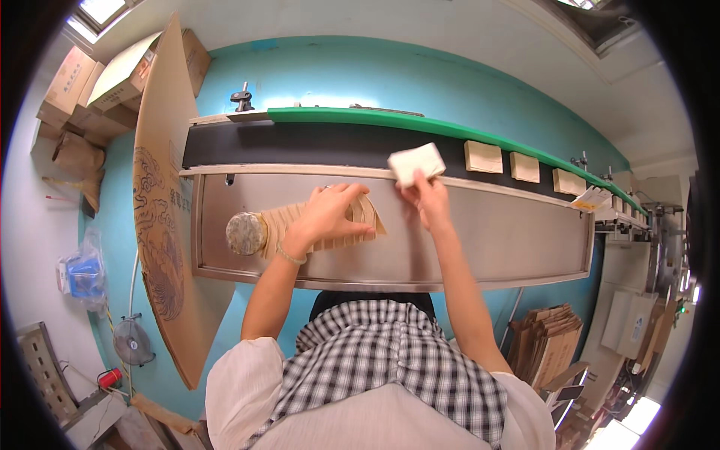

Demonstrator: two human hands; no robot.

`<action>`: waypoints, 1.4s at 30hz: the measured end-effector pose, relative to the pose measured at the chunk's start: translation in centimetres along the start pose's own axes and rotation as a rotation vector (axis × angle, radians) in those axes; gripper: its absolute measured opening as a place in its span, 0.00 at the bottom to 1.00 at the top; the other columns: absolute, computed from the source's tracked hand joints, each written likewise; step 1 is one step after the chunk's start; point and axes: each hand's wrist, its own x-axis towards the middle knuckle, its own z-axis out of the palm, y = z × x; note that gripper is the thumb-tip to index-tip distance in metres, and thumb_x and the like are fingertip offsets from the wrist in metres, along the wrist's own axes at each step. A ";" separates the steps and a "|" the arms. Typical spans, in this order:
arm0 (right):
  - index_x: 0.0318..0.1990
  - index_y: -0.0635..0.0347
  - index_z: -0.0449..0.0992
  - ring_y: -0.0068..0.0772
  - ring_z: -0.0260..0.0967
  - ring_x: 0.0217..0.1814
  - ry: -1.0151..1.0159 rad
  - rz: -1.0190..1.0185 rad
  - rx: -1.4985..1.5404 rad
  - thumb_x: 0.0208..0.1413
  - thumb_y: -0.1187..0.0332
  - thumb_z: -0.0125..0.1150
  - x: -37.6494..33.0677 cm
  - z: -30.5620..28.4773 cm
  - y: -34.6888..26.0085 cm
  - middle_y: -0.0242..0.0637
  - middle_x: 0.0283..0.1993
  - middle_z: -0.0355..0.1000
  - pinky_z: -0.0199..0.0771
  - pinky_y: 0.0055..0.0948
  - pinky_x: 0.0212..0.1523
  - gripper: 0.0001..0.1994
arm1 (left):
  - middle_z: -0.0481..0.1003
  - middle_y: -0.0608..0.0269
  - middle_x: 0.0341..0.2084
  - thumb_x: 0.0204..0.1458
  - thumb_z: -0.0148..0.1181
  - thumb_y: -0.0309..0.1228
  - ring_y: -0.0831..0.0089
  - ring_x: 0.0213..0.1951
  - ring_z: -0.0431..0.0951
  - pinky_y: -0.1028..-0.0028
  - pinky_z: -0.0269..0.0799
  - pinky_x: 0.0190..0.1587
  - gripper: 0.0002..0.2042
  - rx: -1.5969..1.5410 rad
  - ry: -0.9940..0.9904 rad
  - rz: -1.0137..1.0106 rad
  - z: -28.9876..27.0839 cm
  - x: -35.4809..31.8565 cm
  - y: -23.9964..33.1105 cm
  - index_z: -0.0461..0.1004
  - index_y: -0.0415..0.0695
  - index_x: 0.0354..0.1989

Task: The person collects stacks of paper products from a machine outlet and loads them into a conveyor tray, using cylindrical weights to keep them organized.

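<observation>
Held packet: a pale, flat, cream-coloured packet (417, 160), raised in the right hand near the belt's front edge, tilted.
Right hand: the right hand (429, 201) pinches the packet's lower edge between thumb and fingers.
Packet row: a row of thin tan packets (274, 225) stands on edge, side by side, on the bench, leaning and fanned toward its right end.
Left hand: the left hand (330, 215) lies over the right part of the row, thumb and fingers apart and curved; whether it grips any packet cannot be told.
Round block: a mottled grey-brown block (246, 233) at the left end of the row, touching it or just beside it.
Bench: a long metal bench (517, 236) with a raised rim, in front of the person.
Belt: a black belt (322, 146) runs along the bench's far side, with cream packets (483, 157) spaced along its right part.
Rail: a green rail (337, 115) borders the belt's far edge.
Left side: a tall cardboard sheet (161, 232) stands by the bench's left end, boxes (71, 86) behind it.
Lower right: folded cardboard (546, 337) stands below the bench.
</observation>
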 end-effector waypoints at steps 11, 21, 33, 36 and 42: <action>0.53 0.66 0.75 0.22 0.72 0.44 -0.317 -0.211 -0.719 0.68 0.56 0.56 -5.9 4.0 3.9 0.35 0.44 0.75 0.74 0.25 0.43 0.20 | 0.75 0.54 0.53 0.38 0.73 0.59 0.54 0.58 0.72 0.55 0.59 0.58 0.41 0.052 0.007 -0.022 -0.6 -1.1 -0.6 0.69 0.51 0.61; 0.47 0.66 0.77 0.25 0.72 0.38 -0.298 -0.269 -0.880 0.66 0.50 0.57 -6.0 4.8 3.1 0.39 0.38 0.77 0.73 0.27 0.42 0.22 | 0.76 0.54 0.52 0.40 0.73 0.58 0.54 0.57 0.73 0.56 0.59 0.58 0.39 0.050 0.059 -0.019 0.1 -1.3 -0.8 0.70 0.53 0.60; 0.53 0.63 0.74 0.20 0.72 0.40 -0.514 0.066 -0.780 0.67 0.54 0.58 -2.2 0.5 1.9 0.35 0.46 0.76 0.75 0.25 0.39 0.20 | 0.77 0.55 0.50 0.40 0.73 0.57 0.55 0.55 0.73 0.59 0.59 0.58 0.36 -0.005 0.056 -0.032 -0.3 -1.5 -1.5 0.72 0.50 0.56; 0.54 0.65 0.73 0.23 0.74 0.39 -0.036 0.078 -0.050 0.66 0.54 0.59 -0.6 1.0 1.3 0.38 0.46 0.76 0.76 0.25 0.39 0.22 | 0.77 0.55 0.50 0.39 0.73 0.57 0.55 0.55 0.73 0.58 0.58 0.59 0.37 -0.017 0.063 -0.034 -0.2 -1.8 -1.1 0.73 0.50 0.56; 0.53 0.59 0.75 0.25 0.74 0.40 -0.384 -0.195 -0.813 0.66 0.50 0.57 -6.7 5.5 2.9 0.36 0.43 0.76 0.74 0.27 0.44 0.21 | 0.72 0.50 0.54 0.43 0.75 0.45 0.50 0.59 0.69 0.54 0.55 0.63 0.31 0.341 0.521 -0.029 0.4 -4.6 1.7 0.72 0.47 0.56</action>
